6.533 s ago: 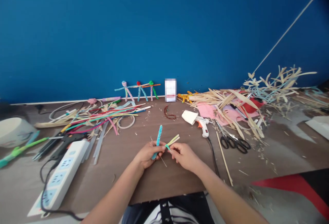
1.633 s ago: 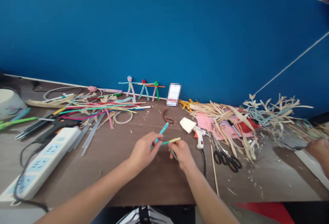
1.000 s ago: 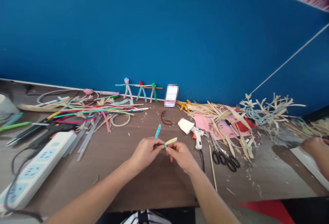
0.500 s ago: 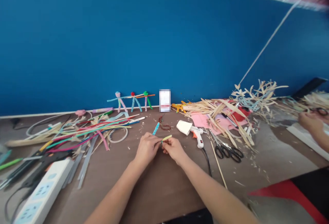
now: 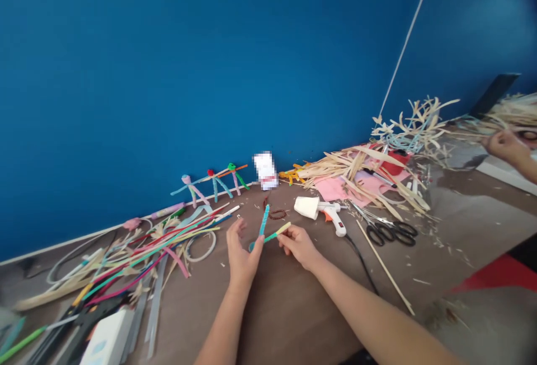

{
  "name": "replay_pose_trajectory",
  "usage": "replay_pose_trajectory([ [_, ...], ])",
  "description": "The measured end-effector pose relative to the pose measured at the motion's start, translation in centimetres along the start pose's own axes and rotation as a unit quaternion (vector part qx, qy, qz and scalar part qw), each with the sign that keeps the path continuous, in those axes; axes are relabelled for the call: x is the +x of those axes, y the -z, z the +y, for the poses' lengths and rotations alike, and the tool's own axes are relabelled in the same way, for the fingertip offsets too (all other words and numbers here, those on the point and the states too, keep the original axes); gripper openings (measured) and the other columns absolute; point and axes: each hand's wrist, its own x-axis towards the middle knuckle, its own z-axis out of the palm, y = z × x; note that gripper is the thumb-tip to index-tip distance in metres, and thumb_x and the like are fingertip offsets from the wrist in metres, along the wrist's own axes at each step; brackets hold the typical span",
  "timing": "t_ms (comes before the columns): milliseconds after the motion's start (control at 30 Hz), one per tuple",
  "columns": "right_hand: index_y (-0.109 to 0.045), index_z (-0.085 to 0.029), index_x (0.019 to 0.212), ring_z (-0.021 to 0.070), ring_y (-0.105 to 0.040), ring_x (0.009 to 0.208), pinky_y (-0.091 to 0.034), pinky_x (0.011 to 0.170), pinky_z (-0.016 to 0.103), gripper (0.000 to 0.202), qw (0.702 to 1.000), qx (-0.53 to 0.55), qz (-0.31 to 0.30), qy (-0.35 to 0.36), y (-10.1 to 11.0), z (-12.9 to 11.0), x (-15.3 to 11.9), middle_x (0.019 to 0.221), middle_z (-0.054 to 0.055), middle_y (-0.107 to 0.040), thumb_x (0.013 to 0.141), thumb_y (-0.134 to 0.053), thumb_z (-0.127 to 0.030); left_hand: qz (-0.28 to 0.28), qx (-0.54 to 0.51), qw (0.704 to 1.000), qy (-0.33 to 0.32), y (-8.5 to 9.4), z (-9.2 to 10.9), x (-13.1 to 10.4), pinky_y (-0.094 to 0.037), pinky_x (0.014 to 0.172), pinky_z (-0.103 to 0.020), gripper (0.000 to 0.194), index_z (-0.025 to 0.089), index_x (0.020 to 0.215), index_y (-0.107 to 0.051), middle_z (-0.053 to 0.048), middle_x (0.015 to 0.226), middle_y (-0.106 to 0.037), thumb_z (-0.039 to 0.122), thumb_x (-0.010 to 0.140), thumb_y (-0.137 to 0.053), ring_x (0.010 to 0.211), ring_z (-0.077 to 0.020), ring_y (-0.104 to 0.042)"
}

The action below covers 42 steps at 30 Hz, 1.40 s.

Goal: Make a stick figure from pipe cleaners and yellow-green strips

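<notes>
A bent pipe cleaner piece (image 5: pixel 264 221) stands out between my hands, with a blue arm pointing up and a teal arm ending in pale yellow. My right hand (image 5: pixel 298 246) pinches it near the yellow end. The fingers of my left hand (image 5: pixel 243 254) are spread apart, and its thumb lies against the blue arm at the bend. Just beyond, a dark red-brown beaded string (image 5: pixel 277 215) rests on the table. A white glue gun (image 5: pixel 334 217) lies to the right of my right hand.
Pipe cleaner figures (image 5: pixel 215 185) lean on the blue wall (image 5: pixel 168 74). Colourful pipe cleaners (image 5: pixel 138 253) and a power strip (image 5: pixel 107 337) lie left. Scissors (image 5: pixel 388 232), a thin stick (image 5: pixel 386 267) and dried husk strips (image 5: pixel 356 169) lie right. Another person's hand (image 5: pixel 509 147) shows far right.
My left hand has loosened its pinch and spread its fingers, while my right hand has moved slightly right, showing more of the pipe cleaner piece. The camera view has tilted.
</notes>
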Motion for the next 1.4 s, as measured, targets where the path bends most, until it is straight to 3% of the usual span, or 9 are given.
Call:
replay_pose_trajectory([
  [167, -0.053, -0.015, 0.068, 0.0035, -0.037, 0.037, -0.028, 0.038, 0.017, 0.016, 0.998, -0.018, -0.052, 0.015, 0.1, -0.2, -0.1, 0.053, -0.005, -0.049, 0.070, -0.054, -0.031, -0.172, -0.125, 0.972, 0.095, -1.0, 0.0, -0.4, -0.043, 0.083, -0.035, 0.081, 0.024, 0.131, -0.001, -0.013, 0.116, -0.046, 0.026, 0.071, -0.056, 0.089, -0.0160, -0.056],
  [233, -0.054, -0.015, 0.069, 0.0035, -0.037, 0.036, -0.027, 0.038, 0.017, 0.016, 0.999, -0.013, -0.048, 0.012, 0.1, -0.3, -0.1, 0.052, -0.006, -0.049, 0.070, -0.054, -0.031, -0.174, -0.110, 0.975, 0.079, -1.0, 0.2, -0.5, -0.045, 0.080, -0.034, 0.088, 0.027, 0.131, 0.008, -0.014, 0.121, -0.041, 0.025, 0.071, -0.057, 0.085, -0.0149, -0.057],
  [300, -0.053, -0.014, 0.069, 0.0033, -0.036, 0.035, -0.026, 0.037, 0.017, 0.017, 0.999, 0.003, -0.031, 0.004, 0.1, -0.5, -0.1, 0.051, -0.006, -0.048, 0.070, -0.054, -0.031, -0.122, -0.060, 0.990, 0.021, -0.9, 0.4, -0.5, -0.042, 0.084, -0.036, 0.083, 0.026, 0.132, -0.003, -0.015, 0.128, -0.031, 0.025, 0.069, -0.058, 0.098, -0.0194, -0.052],
  [367, -0.052, -0.014, 0.069, 0.0030, -0.035, 0.034, -0.025, 0.037, 0.017, 0.017, 1.000, 0.021, -0.019, -0.002, 0.1, -0.7, -0.1, 0.051, -0.006, -0.048, 0.070, -0.054, -0.031, -0.097, 0.007, 0.994, -0.044, -0.7, 0.5, -0.5, -0.036, 0.091, -0.039, 0.060, 0.022, 0.124, -0.032, -0.014, 0.131, -0.027, 0.025, 0.069, -0.058, 0.115, -0.0250, -0.038],
  [467, -0.052, -0.014, 0.069, 0.0029, -0.035, 0.034, -0.025, 0.037, 0.017, 0.016, 0.999, 0.033, -0.027, 0.000, 0.1, -1.0, -0.2, 0.051, -0.007, -0.047, 0.070, -0.054, -0.030, -0.147, 0.062, 0.984, -0.075, -0.7, 0.5, -0.4, -0.034, 0.093, -0.037, 0.025, 0.020, 0.096, -0.058, -0.010, 0.120, -0.040, 0.026, 0.072, -0.054, 0.116, -0.0245, -0.037],
  [600, -0.052, -0.014, 0.069, 0.0031, -0.036, 0.035, -0.026, 0.037, 0.017, 0.015, 0.999, 0.013, -0.036, 0.005, 0.1, -0.8, -0.3, 0.051, -0.006, -0.047, 0.070, -0.052, -0.029, -0.183, 0.044, 0.982, -0.033, -0.9, 0.6, -0.5, -0.042, 0.081, -0.030, 0.019, 0.020, 0.090, -0.060, -0.007, 0.096, -0.055, 0.028, 0.076, -0.048, 0.091, -0.0180, -0.053],
  [1067, -0.053, -0.015, 0.069, 0.0056, -0.040, 0.045, -0.033, 0.045, 0.018, 0.004, 0.997, -0.044, -0.045, 0.053, 0.0, -0.3, -0.1, 0.055, -0.005, -0.048, 0.069, -0.052, -0.018, -0.180, 0.009, 0.983, 0.026, -0.9, -0.3, -0.2, -0.040, 0.062, -0.024, 0.018, 0.017, 0.073, -0.065, -0.001, 0.065, -0.057, 0.031, 0.070, -0.055, 0.064, -0.0139, -0.052],
  [1233, -0.057, -0.015, 0.073, 0.0105, -0.051, 0.061, -0.039, 0.058, 0.021, 0.011, 0.981, -0.157, -0.036, 0.107, 0.0, -1.0, -0.7, 0.067, 0.001, -0.058, 0.074, -0.049, -0.022, -0.213, -0.063, 0.970, 0.098, -0.7, -0.8, -0.1, -0.040, 0.061, -0.023, 0.021, 0.015, 0.076, -0.065, -0.001, 0.062, -0.060, 0.033, 0.069, -0.056, 0.060, -0.0125, -0.053],
  [1400, -0.062, -0.018, 0.080, 0.0140, -0.054, 0.070, -0.036, 0.063, 0.023, 0.019, 0.927, -0.347, -0.042, 0.134, 0.9, -2.3, -1.2, 0.077, 0.004, -0.063, 0.077, -0.049, -0.030, -0.226, -0.105, 0.954, 0.165, -0.3, -1.3, 0.1, -0.035, 0.048, -0.019, 0.026, 0.013, 0.078, -0.064, 0.003, 0.049, -0.051, 0.035, 0.066, -0.060, 0.046, -0.0078, -0.044],
])
